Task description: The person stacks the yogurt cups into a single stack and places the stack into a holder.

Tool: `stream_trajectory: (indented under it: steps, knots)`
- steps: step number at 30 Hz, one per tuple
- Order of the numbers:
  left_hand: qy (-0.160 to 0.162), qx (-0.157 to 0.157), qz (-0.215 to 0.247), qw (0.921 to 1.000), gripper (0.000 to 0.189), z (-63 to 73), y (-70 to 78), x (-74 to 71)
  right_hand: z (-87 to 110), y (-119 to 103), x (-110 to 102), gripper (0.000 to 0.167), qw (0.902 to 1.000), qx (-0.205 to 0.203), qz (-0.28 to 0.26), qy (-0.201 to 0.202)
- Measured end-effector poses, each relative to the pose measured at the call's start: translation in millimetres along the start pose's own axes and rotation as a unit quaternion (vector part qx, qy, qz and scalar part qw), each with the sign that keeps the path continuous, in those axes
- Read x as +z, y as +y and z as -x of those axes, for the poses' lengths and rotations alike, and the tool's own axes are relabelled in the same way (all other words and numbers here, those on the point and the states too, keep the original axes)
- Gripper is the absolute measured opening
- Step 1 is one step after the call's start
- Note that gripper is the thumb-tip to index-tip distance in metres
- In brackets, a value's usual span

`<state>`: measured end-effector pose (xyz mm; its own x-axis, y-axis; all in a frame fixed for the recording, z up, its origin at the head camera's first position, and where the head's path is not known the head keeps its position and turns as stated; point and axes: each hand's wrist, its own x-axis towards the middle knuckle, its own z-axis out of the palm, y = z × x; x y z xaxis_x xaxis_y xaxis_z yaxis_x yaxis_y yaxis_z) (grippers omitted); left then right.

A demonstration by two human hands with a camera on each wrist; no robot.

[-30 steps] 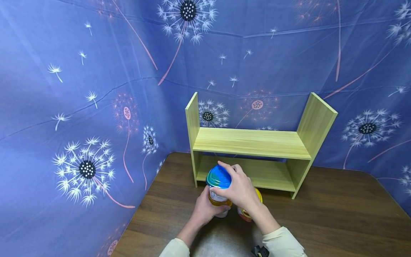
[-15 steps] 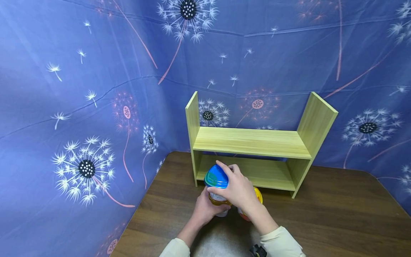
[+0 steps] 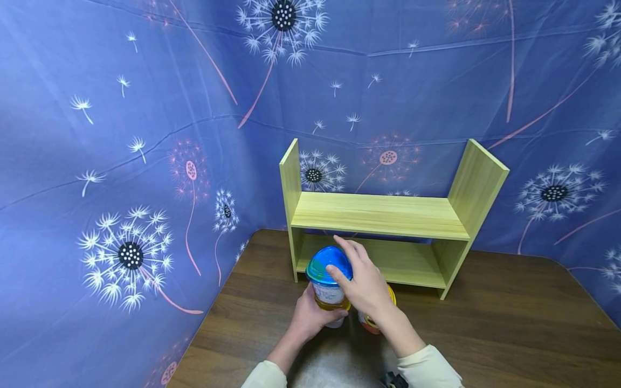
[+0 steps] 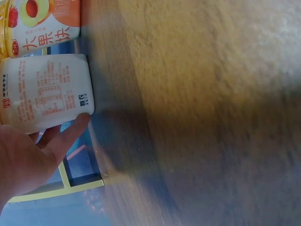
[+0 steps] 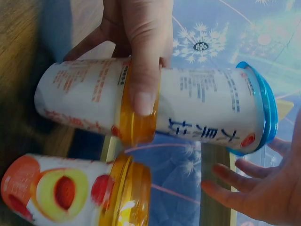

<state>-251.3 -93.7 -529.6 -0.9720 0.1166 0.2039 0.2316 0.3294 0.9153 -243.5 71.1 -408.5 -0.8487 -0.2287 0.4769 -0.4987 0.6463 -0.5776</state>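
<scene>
Two white plastic cups with printed labels stand stacked in the head view: a blue-lidded cup (image 3: 329,293) on top of a yellow-lidded cup (image 5: 80,89). My left hand (image 3: 310,315) wraps round the joint between them, its thumb pressing across the yellow lid in the right wrist view. In the left wrist view, a fingertip of that hand reaches the lower cup's base edge. Beside the blue lid (image 5: 268,113), my right hand (image 3: 366,285) has its fingers spread. Just right of the stack, partly behind my right wrist, stands another yellow-lidded cup (image 5: 66,188) with a fruit picture.
A light wooden two-tier shelf (image 3: 378,213) stands right behind the cups on the brown wooden table (image 3: 524,318). Blue dandelion-print cloth (image 3: 427,97) hangs behind and on the left. A small black object (image 3: 394,380) shows by the right sleeve.
My right hand has let go of the blue-lidded cup: its thumb has lifted off the side and the hand has shifted slightly right. My left hand keeps its grip in the same place.
</scene>
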Motion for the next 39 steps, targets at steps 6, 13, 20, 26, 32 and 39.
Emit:
stream_trajectory:
  steps: [6, 13, 20, 26, 32, 39]
  knots:
    - [0.004, 0.004, -0.007, 1.0000, 0.086, -0.9, -0.4, 0.6, 9.3, 21.7, -11.7, 0.052, 0.9988, -0.007, -0.017, 0.045]
    - [0.005, -0.003, -0.005, 1.0000, 0.085, -2.0, 1.0, -1.4, 22.5, 47.8, -19.5, 0.049, 0.9985, 0.047, -0.001, 0.027]
    - [0.000, 0.004, -0.002, 1.0000, 0.086, -2.4, 1.8, -0.8, 38.4, 65.1, -16.6, 0.053, 0.9965, 0.078, 0.027, 0.013]
    - [0.006, 0.013, -0.005, 0.9999, 0.085, -2.2, -0.2, -0.3, 48.6, 73.1, -14.0, 0.057, 0.9937, 0.104, 0.043, -0.001]
    - [0.009, 0.008, -0.001, 0.9999, 0.085, -1.7, -0.9, -1.0, 54.1, 79.6, -10.4, 0.064, 0.9913, 0.119, 0.054, -0.015]
    - [0.007, 0.006, -0.002, 1.0000, 0.086, -0.5, 0.3, -0.1, 60.5, 84.4, -4.9, 0.080, 0.9857, 0.150, 0.061, -0.047]
